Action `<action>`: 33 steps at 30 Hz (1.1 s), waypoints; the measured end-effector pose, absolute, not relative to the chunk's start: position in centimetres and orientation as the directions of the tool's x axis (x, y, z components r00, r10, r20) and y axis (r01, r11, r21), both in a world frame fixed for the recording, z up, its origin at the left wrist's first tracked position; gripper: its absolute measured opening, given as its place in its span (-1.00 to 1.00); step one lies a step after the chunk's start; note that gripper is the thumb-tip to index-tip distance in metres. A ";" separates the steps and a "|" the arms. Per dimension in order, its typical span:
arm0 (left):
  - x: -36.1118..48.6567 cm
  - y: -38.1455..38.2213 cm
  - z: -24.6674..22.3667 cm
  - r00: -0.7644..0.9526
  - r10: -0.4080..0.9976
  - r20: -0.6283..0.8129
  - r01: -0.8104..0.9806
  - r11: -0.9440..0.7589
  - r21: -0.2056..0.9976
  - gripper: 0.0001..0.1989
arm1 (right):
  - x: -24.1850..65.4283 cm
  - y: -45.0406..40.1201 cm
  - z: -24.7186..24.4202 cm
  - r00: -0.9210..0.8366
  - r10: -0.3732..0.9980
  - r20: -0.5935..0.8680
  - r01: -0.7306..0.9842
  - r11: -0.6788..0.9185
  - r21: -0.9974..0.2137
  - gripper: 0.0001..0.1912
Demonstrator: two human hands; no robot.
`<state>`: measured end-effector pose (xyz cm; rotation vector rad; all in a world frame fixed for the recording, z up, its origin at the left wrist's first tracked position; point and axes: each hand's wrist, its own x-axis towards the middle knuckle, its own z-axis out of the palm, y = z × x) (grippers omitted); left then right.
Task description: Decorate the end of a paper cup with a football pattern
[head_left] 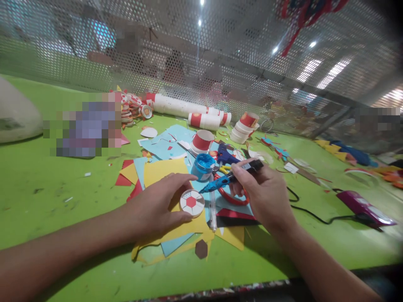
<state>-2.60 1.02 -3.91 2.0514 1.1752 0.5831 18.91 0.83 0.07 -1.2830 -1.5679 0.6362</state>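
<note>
My left hand curls its thumb and fingers round a small white disc with a red hexagon and dark lines, above yellow paper. In my right hand is a black marker, its front end smeared with blue, the tip beside the disc's upper right edge. Just behind stands an uncapped jar of blue paint. Red-handled scissors lie partly hidden under my right hand. A clear pen lies right of the disc.
Behind the jar are an upturned red-and-white paper cup, a dark blue glue gun and stacked cups. A purple device with a black cord lies at right. Paper scraps cover the green table; a perforated screen rises behind.
</note>
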 end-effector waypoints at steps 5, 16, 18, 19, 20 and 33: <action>-2.5 0.7 -4.1 0.470 0.873 0.133 0.556 -0.410 0.723 -0.34 | 19.2 1.1 -0.4 0.002 0.934 0.358 0.383 0.330 -0.863 -0.77; -3.2 0.6 -3.6 0.492 0.864 0.108 0.531 -0.396 0.749 -0.31 | 19.1 0.9 -0.3 -0.004 0.926 0.378 0.364 0.353 -0.862 -0.80; -3.4 0.7 -3.8 0.507 0.859 0.076 0.534 -0.382 0.754 -0.26 | 19.2 1.0 -0.3 -0.006 0.925 0.380 0.380 0.354 -0.855 -0.79; -3.5 0.8 -3.8 0.511 0.858 0.054 0.532 -0.365 0.764 -0.25 | 19.2 1.0 -0.3 -0.009 0.925 0.381 0.387 0.354 -0.851 -0.79; -3.5 0.9 -3.8 0.515 0.857 0.034 0.526 -0.346 0.777 -0.25 | 19.2 1.0 -0.3 -0.011 0.924 0.383 0.391 0.357 -0.849 -0.79; -3.0 1.1 -4.2 0.531 0.847 0.022 0.473 -0.318 0.822 -0.22 | 19.1 0.9 -0.5 -0.048 0.925 0.376 0.331 0.370 -0.868 -0.82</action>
